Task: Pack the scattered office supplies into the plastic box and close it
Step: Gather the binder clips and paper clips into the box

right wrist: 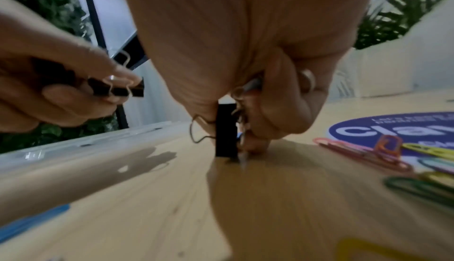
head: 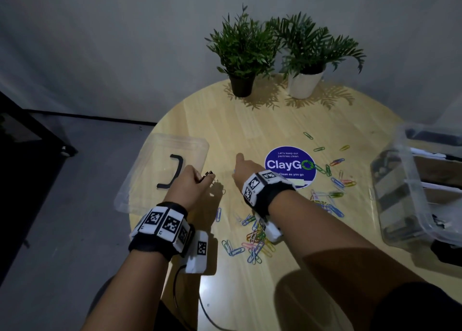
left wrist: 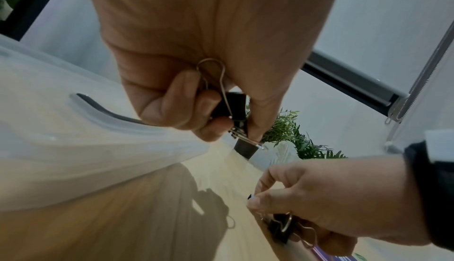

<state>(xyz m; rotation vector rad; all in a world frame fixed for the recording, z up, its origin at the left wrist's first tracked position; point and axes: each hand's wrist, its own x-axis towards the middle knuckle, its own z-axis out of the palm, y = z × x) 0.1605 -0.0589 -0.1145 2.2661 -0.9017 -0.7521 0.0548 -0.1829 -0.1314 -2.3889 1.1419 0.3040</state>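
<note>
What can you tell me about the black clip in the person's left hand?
The clip is a small binder clip with a black body that looks like metal and thin silvery wire handles. The left hand pinches it between curled fingers and thumb, above the wooden table, beside the clear plastic lid. One wire loop sticks out toward the palm.

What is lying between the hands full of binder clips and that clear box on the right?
Only loose coloured paper clips and the ClayGo sticker, flat on the table. The plastic box stands open at the right edge; its lid lies left, beside the left hand.
</note>
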